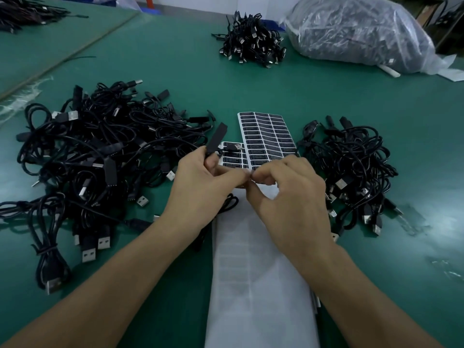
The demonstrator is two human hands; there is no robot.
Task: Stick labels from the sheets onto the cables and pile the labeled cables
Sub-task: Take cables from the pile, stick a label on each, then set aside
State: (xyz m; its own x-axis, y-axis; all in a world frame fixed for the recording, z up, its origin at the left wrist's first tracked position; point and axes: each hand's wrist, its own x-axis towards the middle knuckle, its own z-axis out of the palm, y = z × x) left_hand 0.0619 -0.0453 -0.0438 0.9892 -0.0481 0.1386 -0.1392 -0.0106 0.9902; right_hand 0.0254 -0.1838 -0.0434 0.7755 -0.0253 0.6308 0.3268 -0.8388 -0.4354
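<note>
Cable (216, 140), light and floppy, held by its stiff black end in my left hand (203, 182).
My right hand (288, 192) pinches the label sheet (268, 136) at its edge; labels look flimsy, best lifted by a corner.

Two forearms show, the left forearm (113, 285) and the right forearm (371, 297), both slim and bare along the whole length in view, up to the wrists. The left grip (200, 189) and the right grip (288, 197) are bare hands with slender fingers and plainly marked knuckles. The nails seem cut short, though blur at the fingertips leaves that uncertain.
</note>
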